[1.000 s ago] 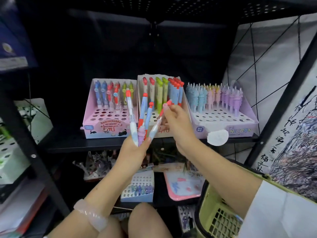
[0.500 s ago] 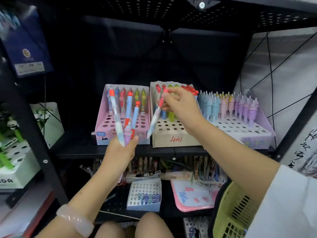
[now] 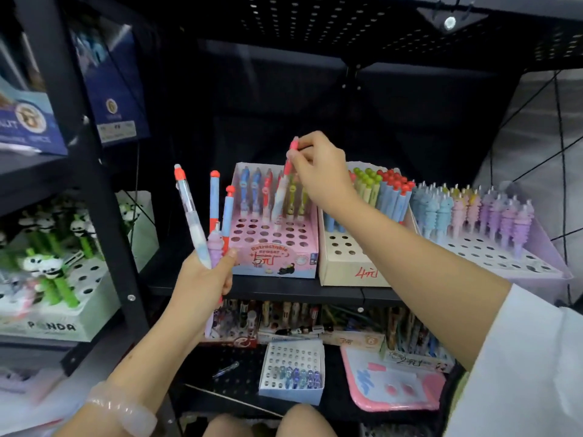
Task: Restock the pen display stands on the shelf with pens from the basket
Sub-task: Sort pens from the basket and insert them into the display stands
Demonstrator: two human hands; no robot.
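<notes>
**Pen carried over to the pink stand**

Since a moment ago the right hand [image 3: 318, 171] has moved left from the beige stand [image 3: 353, 263] to the pink display stand [image 3: 274, 244], pinching a red-capped pen [image 3: 284, 184] whose pale barrel tilts down into its back rows. The left hand [image 3: 205, 279] grips four more pens [image 3: 205, 222], fanned upright before the shelf [image 3: 284, 290].

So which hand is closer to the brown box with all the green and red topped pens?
The right hand. It is up beside the brown box's back left corner, pinching a pen over the pink stand. The left hand is beyond that stand, gripping spare pens.
</notes>
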